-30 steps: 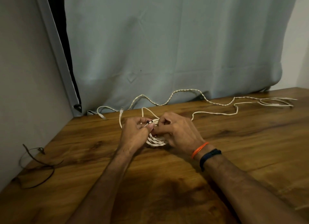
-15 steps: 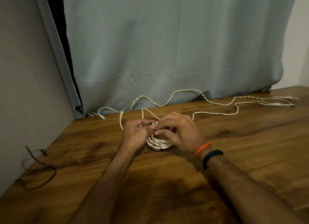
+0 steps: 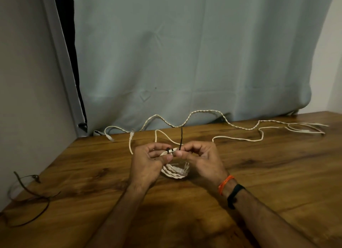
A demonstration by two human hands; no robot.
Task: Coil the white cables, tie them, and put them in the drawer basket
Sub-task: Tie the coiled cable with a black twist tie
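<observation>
Head view, left hand [image 3: 146,164] and right hand [image 3: 201,161] pinching black tie [image 3: 181,136] around white cable coil [image 3: 175,171], wooden table [image 3: 259,173].

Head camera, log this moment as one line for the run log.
step: tying coil | left hand: holds coiled white cable | right hand: pinches black tie, tail up | loose white cable: on table | basket: not in view

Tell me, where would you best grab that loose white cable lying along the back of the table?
Probably at the plug end just beyond the left hand. It lies free on the table, so come straight down from above and pinch across the thin cable behind the plug; the rest trails right in wavy loops and would follow.
</observation>
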